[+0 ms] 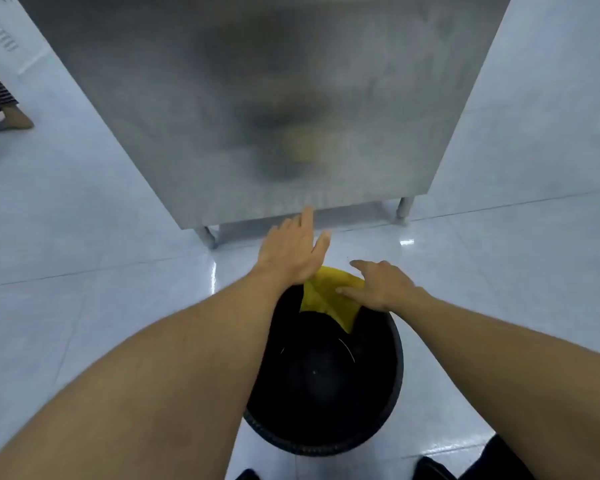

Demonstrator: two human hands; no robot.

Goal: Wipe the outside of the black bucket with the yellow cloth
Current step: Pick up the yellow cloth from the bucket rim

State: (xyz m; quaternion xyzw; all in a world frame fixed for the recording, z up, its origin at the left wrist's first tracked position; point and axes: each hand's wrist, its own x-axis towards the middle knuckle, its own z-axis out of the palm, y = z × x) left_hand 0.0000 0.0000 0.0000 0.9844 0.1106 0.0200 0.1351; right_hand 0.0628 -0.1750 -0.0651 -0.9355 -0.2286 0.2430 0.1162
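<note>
The steel counter (pixel 264 98) fills the view from 10 to 2 o'clock, standing on short legs over the pale tiled floor (pixel 84 237), its brushed side throwing back a blurred yellow smear that I take for the cloth's reflection. At 6 o'clock, on the floor between my feet and the counter, sits the bucket (pixel 326 375), mouth up and dark inside; I lean straight over it, so only its rim and hollow show, and the outer wall I mean to wipe is hidden from me.

The cloth (pixel 329 299) is draped over the bucket's far rim at 12 o'clock, one corner hanging down inside, the rest folded outward, placed there, I judge, so it can be drawn down the outer wall.

My left hand (pixel 293 252) reaches past the rim toward the counter's foot, fingers spread and grasping nothing, its heel just over the cloth's edge. My right hand (pixel 378 284) lies flat on the cloth at 1 o'clock, fingers splayed, pressing rather than pinching it against the rim.

At 9 o'clock a bystander's foot (pixel 13 121) stands well apart.
</note>
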